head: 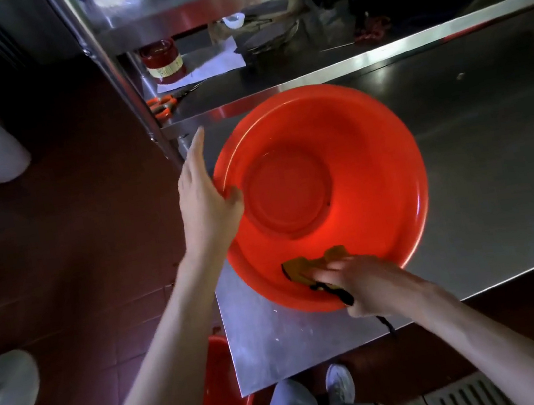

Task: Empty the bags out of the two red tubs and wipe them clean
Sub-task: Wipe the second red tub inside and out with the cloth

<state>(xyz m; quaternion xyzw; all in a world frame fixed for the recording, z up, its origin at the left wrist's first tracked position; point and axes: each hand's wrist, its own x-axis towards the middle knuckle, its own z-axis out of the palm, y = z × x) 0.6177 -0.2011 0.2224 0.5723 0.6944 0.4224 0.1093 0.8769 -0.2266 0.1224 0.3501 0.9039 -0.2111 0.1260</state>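
1. Right hand (371, 285): grip closed around a yellow-brown cloth (306, 265) with black trim; cloth pressed against the near inner wall of the tub (373, 158). Fingers are motion-blurred.
2. Left hand (203, 194): fingers extended along the tub's left outer rim, thumb hooked over the rim onto the inner wall; grip pinches the rim.
3. Tub: red, round, upright on the steel tabletop (482, 170) near its left corner; no bags inside.
4. Second tub (217, 390): red, on the floor below the tabletop's left edge, partly hidden.
5. Shelf (375, 54) behind the tub: orange-handled scissors (162, 105), red jar (163, 60).
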